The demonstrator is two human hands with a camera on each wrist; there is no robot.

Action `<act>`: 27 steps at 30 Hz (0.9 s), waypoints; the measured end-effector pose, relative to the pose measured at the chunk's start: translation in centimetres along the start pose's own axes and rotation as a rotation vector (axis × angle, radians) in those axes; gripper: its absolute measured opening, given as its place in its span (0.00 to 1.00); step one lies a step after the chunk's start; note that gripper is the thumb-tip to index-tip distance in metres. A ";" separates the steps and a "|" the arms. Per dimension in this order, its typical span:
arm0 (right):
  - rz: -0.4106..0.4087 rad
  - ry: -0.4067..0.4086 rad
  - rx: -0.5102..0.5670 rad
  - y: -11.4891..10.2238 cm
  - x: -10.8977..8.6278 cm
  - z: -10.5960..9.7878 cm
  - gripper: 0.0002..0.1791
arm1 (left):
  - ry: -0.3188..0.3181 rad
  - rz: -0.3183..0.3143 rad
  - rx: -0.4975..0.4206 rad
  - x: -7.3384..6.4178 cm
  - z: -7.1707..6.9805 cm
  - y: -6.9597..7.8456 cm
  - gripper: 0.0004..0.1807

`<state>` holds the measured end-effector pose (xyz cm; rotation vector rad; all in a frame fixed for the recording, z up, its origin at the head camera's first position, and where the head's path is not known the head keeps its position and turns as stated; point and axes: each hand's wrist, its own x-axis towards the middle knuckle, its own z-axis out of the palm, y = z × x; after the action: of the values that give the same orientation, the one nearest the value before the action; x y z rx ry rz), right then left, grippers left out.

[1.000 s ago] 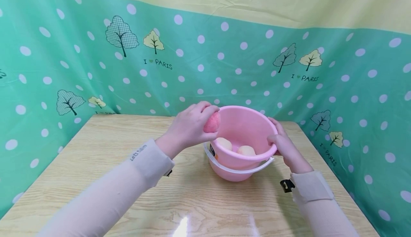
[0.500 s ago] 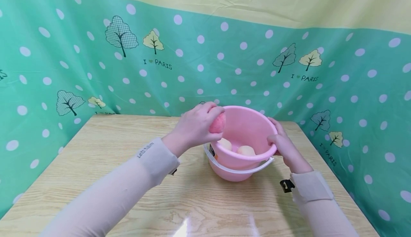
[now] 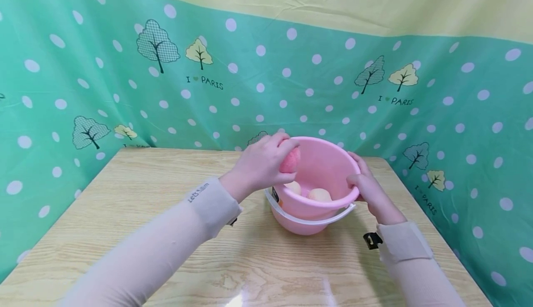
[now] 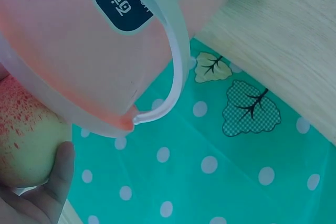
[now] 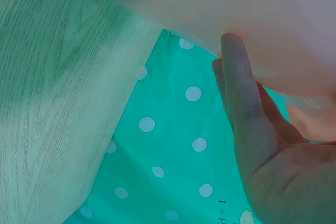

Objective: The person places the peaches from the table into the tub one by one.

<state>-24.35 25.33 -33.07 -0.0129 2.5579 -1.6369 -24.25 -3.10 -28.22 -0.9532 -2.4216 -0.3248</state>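
Observation:
A pink bucket (image 3: 326, 156) stands tilted on the table, its mouth facing the head camera. My left hand (image 3: 263, 162) holds a peach (image 3: 290, 160) over the bucket's left rim. In the left wrist view that peach (image 4: 26, 135) shows red speckles over yellow, with fingers curled beneath it. Two pale round fruits lie inside the bucket: one (image 3: 319, 195) near the front wall, another (image 3: 294, 187) partly hidden behind my left hand. My right hand (image 3: 370, 190) grips the bucket's right rim, thumb inside; the right wrist view shows its fingers against the outer wall.
The bucket's white handle (image 3: 308, 223) hangs down across its front. A dark label (image 4: 123, 3) is on the bucket's side. The wooden table (image 3: 166, 196) reaches back to a green dotted curtain (image 3: 250, 66), which also closes in both sides.
My left hand has moved a little to the right with the peach, further over the bucket's mouth. The right hand and the bucket stay in place.

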 end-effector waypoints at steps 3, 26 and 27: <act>-0.002 0.000 -0.002 0.0 0.0 0.0 0.48 | 0.003 0.004 0.001 0.1 0.2 0.1 0.29; 0.003 0.000 0.002 0.0 0.0 0.0 0.48 | -0.047 0.013 0.010 0.9 1.3 1.2 0.28; 0.003 0.000 0.003 0.0 0.0 0.0 0.48 | -0.055 0.011 0.007 1.0 1.4 1.2 0.28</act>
<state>-24.34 25.32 -33.07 -0.0091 2.5541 -1.6401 -24.53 -1.13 -28.78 -0.9837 -2.4647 -0.2904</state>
